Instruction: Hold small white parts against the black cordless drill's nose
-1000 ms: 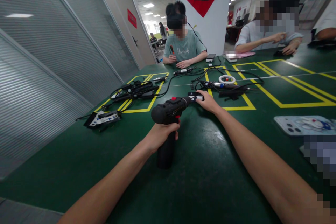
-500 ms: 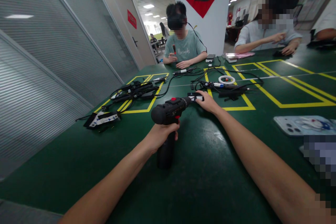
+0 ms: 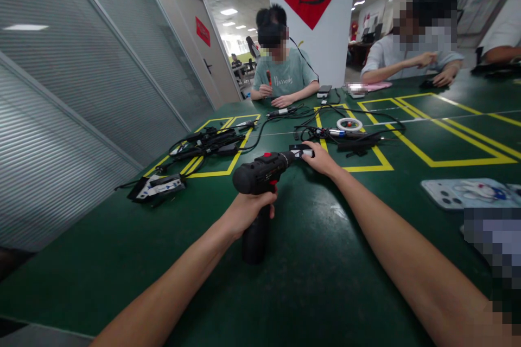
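My left hand [image 3: 249, 210] is wrapped round the grip of a black cordless drill [image 3: 260, 173] with a red switch on top, its base resting on the green table [image 3: 309, 276]. The drill's nose points away from me at a small black and white part [image 3: 300, 150] lying on the table. My right hand [image 3: 321, 158] is stretched out at that part, fingers closed on it at the drill's tip.
A black and white bracket [image 3: 157, 186] lies at the left. Tangled black cables and tools [image 3: 211, 141] lie in yellow-taped boxes. A tape roll [image 3: 349, 123] sits beyond. A phone [image 3: 464, 193] lies at the right. Two people sit at the far edge.
The view has shifted slightly. Both hands and the drill stay where they were.
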The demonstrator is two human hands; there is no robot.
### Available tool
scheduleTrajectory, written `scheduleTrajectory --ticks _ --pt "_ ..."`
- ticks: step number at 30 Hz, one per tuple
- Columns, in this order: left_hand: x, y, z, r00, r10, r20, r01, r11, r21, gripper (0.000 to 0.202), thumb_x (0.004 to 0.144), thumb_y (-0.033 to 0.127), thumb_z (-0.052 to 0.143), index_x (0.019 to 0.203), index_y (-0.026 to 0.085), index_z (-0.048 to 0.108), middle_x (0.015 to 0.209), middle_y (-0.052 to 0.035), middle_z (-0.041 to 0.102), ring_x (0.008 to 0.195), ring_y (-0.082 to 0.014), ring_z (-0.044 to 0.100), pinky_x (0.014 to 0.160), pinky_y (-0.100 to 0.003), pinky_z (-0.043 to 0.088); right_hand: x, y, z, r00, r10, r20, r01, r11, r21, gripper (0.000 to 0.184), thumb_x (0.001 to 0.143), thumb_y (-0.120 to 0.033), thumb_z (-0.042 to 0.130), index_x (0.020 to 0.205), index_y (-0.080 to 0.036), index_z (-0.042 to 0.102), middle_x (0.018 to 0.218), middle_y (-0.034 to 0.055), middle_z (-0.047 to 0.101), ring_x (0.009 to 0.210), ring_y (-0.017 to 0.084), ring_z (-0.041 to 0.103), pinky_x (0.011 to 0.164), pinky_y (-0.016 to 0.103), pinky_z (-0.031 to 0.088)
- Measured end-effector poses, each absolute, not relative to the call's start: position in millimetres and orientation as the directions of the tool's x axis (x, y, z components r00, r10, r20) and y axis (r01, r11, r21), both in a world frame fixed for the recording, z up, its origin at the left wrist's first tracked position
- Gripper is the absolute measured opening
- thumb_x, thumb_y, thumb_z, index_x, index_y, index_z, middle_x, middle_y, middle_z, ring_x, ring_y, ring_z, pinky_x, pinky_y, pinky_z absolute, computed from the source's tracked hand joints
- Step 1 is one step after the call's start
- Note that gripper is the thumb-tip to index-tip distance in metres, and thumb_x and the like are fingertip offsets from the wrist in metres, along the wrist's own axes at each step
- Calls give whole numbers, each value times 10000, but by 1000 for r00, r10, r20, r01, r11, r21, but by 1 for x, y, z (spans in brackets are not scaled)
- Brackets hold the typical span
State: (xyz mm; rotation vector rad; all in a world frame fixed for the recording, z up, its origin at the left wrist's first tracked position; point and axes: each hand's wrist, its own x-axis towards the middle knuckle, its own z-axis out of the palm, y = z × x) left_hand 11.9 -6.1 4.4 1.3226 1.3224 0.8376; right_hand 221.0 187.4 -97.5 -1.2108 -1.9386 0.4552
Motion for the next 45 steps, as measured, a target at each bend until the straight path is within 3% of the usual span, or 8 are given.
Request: scheduleTrajectory --ticks 31,39,45 --pt "10 -5 2 159 975 -155 171 127 977 140 748 237 598 852 143 595 728 4 571 521 -115 531 580 -268 403 220 187 -97 -233 872 430 585 479 -655 495 806 -298 563 1286 -185 519 1153 107 563 1074 249 554 986 391 418" --pt "12 -5 4 146 973 -179 195 149 970 120 753 239 591 831 148 590 592 17 564 508 -127 524 558 -258 381 221 188 -98 -234 873 429 584 479 -656 500 808 -301 557 1295 -197 511 1186 103 559 1092 250 546 994 402 414" --pt "9 -4 0 146 973 -177 200 147 969 140 755 250 598 849 147 582 602 12 565 514 -129 527 564 -264 376 220 189 -99 -233 870 434 583 482 -654 492 804 -294 556 1286 -198 518 1165 103 561 1085 249 549 986 403 421"
